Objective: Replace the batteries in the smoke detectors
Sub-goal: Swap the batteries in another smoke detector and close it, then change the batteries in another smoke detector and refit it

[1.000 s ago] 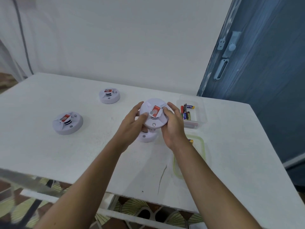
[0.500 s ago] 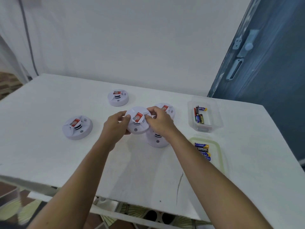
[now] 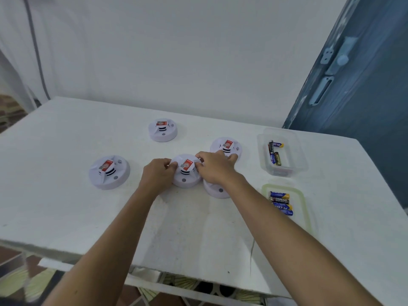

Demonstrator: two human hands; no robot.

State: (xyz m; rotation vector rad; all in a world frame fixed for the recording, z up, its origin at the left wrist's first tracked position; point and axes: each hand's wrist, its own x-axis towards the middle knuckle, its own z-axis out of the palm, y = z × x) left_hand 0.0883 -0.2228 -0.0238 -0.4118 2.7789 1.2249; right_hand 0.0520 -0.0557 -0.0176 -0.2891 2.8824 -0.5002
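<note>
Head, around: other detectors (image 3: 109,172) lie on the white table (image 3: 66,206); the nearest detector (image 3: 217,192) is part-hidden under the right wrist. Clear tub (image 3: 294,151) and green-rimmed tray (image 3: 306,208) hold batteries (image 3: 280,203), far right.
Head, task thing: held smoke detector (image 3: 186,174) is mid-table, between the hands.
Head, hands: left hand (image 3: 157,176) and right hand (image 3: 215,167) both grip its rim, fingers curled.

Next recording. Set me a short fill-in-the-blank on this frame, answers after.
1. The left hand and the right hand both grip the middle smoke detector, whose label is ____.
2. In all, ____ smoke detectors show on the table.
3. Batteries lie in ____ containers: the clear tub and the green-rimmed tray.
Missing words: red; five; two.
</note>
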